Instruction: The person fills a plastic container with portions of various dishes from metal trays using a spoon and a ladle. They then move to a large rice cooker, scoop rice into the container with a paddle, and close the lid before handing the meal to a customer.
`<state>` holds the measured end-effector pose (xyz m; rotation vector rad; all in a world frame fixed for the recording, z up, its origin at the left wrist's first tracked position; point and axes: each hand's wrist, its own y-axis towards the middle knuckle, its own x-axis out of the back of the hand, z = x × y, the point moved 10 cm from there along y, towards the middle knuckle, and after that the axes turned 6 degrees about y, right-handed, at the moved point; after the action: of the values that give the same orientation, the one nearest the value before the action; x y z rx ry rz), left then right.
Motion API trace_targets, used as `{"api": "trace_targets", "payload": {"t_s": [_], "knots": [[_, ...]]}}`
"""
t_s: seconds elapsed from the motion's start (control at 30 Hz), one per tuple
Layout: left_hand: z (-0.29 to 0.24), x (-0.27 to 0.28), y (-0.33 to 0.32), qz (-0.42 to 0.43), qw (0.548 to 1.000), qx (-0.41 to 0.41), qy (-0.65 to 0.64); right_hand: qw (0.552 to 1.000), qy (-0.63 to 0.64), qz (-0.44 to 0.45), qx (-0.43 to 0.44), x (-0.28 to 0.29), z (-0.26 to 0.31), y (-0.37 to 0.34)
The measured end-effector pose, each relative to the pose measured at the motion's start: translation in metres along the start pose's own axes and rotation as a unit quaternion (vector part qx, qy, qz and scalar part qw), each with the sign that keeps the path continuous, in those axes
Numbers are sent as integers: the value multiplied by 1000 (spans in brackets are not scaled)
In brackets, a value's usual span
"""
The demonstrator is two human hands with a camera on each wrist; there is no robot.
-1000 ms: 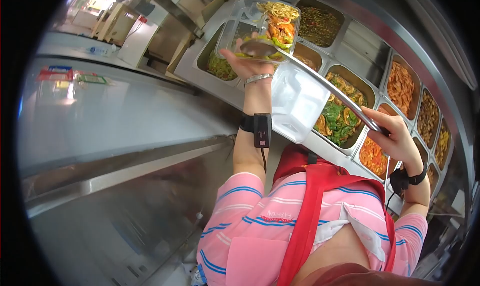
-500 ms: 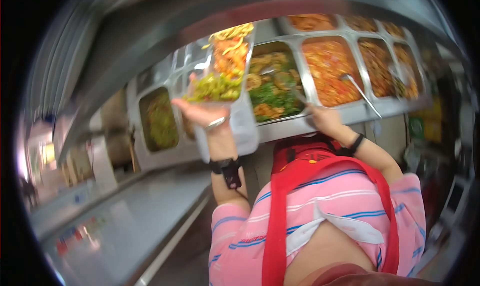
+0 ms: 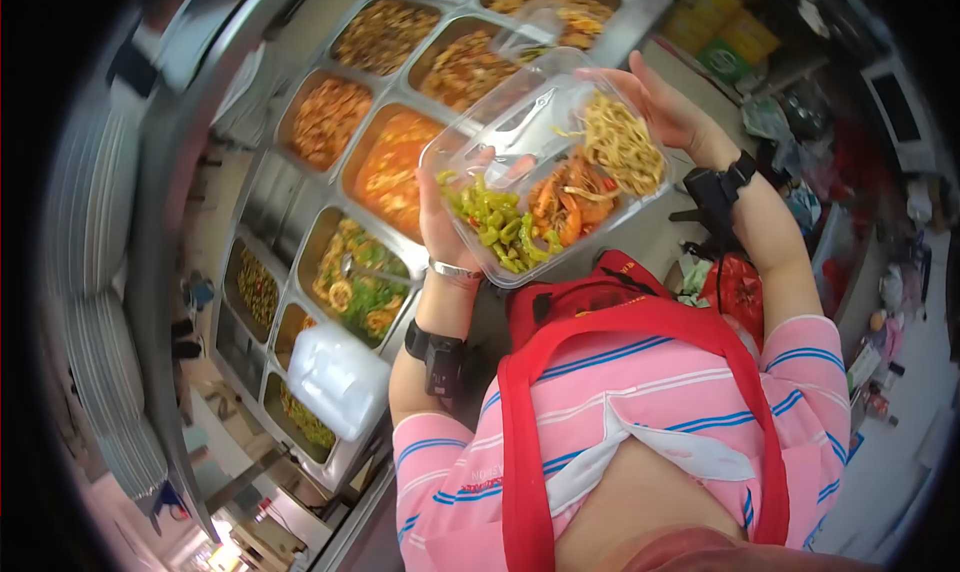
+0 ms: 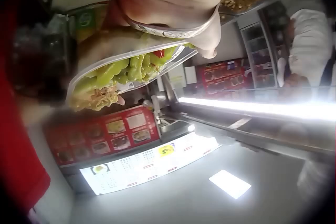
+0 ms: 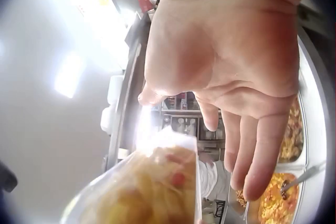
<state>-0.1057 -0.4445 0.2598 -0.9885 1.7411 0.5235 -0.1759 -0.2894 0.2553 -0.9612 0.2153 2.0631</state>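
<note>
Okay, balancing a clear food container [image 3: 540, 112] on the left hand [image 3: 447, 222], with fingers out underneath. Got the right hand [image 3: 680, 112] spread near the noodles [image 3: 622, 150], can't tell if touching.

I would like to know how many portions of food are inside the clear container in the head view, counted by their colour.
Green portion: 1
Orange portion: 1
Yellowish noodle portion: 1
Total in the clear container: 3
</note>
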Motion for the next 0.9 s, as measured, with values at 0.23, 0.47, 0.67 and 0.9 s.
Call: {"api": "trace_targets", "payload": {"t_s": [0.23,0.47,0.67,0.9], "knots": [[123,-80,127,17,982,189,22,992,-36,-121,22,71,87,-138],[158,-143,221,113,990,73,50,957,117,-169,205,141,156,-202],[174,-149,327,112,994,-1,-8,876,175,-316,321,224,204,-205],[189,-152,474,48,999,-1,-9,825,200,-337,408,286,278,-196]]}}
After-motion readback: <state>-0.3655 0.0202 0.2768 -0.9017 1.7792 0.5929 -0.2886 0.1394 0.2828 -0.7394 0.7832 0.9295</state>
